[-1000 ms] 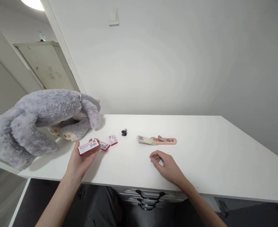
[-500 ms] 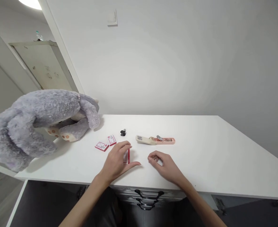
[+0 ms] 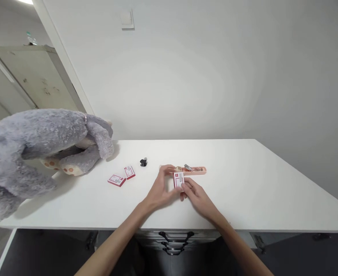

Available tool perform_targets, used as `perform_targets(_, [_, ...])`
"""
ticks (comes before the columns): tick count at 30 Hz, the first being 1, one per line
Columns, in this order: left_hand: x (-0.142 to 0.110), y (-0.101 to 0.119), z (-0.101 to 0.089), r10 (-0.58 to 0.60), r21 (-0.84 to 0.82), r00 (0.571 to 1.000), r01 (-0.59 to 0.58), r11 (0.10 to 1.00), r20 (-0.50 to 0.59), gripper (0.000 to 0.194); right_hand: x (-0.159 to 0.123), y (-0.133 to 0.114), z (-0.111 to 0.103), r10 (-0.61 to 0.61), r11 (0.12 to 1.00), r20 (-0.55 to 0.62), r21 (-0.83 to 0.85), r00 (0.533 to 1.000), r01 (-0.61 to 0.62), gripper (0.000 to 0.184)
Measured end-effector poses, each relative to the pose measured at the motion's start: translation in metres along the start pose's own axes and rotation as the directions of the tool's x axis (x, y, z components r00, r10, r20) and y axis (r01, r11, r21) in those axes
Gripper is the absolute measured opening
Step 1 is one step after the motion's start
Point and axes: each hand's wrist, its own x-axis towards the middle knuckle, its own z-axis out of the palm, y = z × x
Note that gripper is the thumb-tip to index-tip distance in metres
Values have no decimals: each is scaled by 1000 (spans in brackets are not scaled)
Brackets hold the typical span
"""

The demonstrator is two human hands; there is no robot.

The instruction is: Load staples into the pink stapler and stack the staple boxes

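Note:
My left hand (image 3: 161,188) and my right hand (image 3: 194,194) meet over the middle of the white table (image 3: 243,184), both pinching a small red and white box (image 3: 179,179) held upright between their fingertips. Just behind the box lies an opened pink and beige stapler (image 3: 189,170), partly hidden by my left fingers. Two more small red and white boxes (image 3: 121,176) rest on the table to the left. A small black clip (image 3: 143,162) sits behind them.
A large grey plush toy (image 3: 39,145) lies across the table's left end. The wall runs close behind the table. Black drawer handles (image 3: 174,241) show below the front edge.
My left hand carried the box from the left side of the table to the middle. My right hand rose to take hold of it too. The view has shifted right.

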Motion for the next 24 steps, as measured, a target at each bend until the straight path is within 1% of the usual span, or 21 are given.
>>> perform_targets(2, [-1, -1, -4, -151, -195, 988, 148, 970, -1, 44, 0, 0, -1, -10, 999, -1, -37, 1000, 10, 38])
perform_targets(3, [-2, -2, -6, -193, -255, 981, 191, 948, 18, 37, 0, 0, -1, -14, 998, 4, -56, 1000, 14, 38])
perform_targets(5, [-3, -3, -8, -225, -308, 973, 232, 923, 61, 31, -2, -3, -2, -21, 997, 15, -80, 1000, 22, 37])
perform_targets(8, [-2, -5, -8, -232, -344, 968, 250, 905, 93, 30, -3, -7, -2, -29, 996, 37, -83, 999, 32, 40])
perform_targets(10, [-1, -6, -7, -232, -364, 969, 246, 898, 81, 30, -2, -7, -2, -33, 997, 41, -72, 999, 36, 42])
perform_targets(13, [2, -5, -7, -260, -413, 966, 234, 880, -7, 29, 0, 0, -1, -27, 999, -12, -23, 1000, 27, 44])
perform_targets(16, [5, -3, -10, -323, -426, 940, 249, 870, -108, 30, 3, 10, 0, -14, 1000, -88, 21, 996, 15, 48])
perform_targets(18, [6, -2, -11, -348, -402, 927, 267, 876, -141, 30, 3, 13, 0, -13, 1000, -110, 8, 994, 14, 46])
perform_targets(21, [6, -1, -11, -350, -367, 926, 279, 888, -143, 29, 2, 13, 0, -26, 999, -127, -33, 992, 22, 42])
perform_targets(24, [6, -1, -9, -326, -341, 939, 272, 900, -109, 28, 1, 8, 0, -52, 998, -153, -39, 987, 46, 37])
